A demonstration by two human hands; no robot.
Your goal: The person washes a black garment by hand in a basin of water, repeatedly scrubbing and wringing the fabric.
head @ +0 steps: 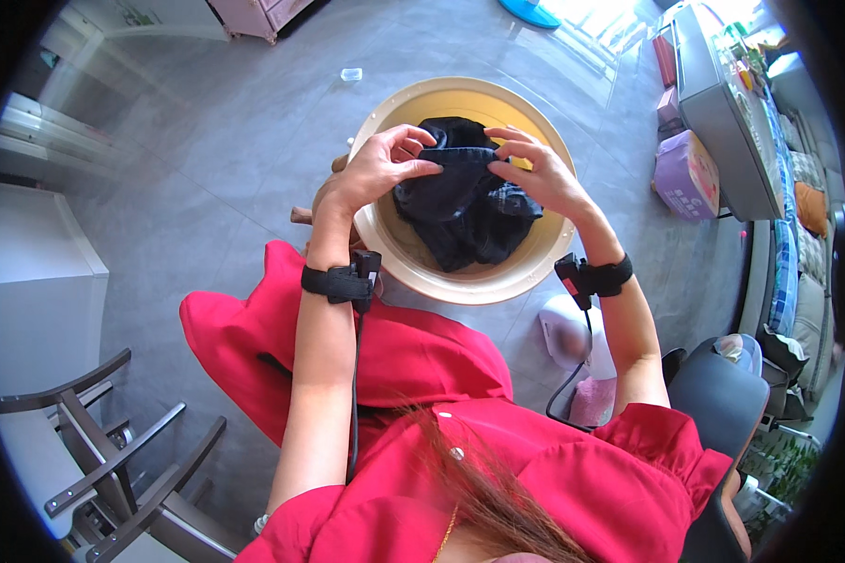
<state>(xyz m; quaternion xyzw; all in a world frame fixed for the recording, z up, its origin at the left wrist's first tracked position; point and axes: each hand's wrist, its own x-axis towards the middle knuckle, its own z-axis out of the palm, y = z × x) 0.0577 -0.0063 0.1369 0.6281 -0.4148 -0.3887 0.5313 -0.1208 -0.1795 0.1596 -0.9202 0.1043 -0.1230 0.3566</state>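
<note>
A round cream plastic basin [458, 293] sits in front of me, with a dark denim garment [458, 225] bunched inside it. A stitched edge, perhaps a hem or waistband, is raised and stretched sideways between my hands. My left hand [387, 163] pinches the left end of this edge between thumb and fingers. At its other end, my right hand [539, 169] has thumb and fingers on the cloth. The garment's lower folds rest on the basin's bottom, and little of that bottom shows.
Brown wooden legs [301, 215] poke out left of the basin. A small clear object [351, 74] lies on the grey floor beyond. Dark-framed chairs [98, 450] stand at lower left, a grey chair [718, 387] at right. Farther right are a purple box [683, 176] and a grey cabinet [729, 119].
</note>
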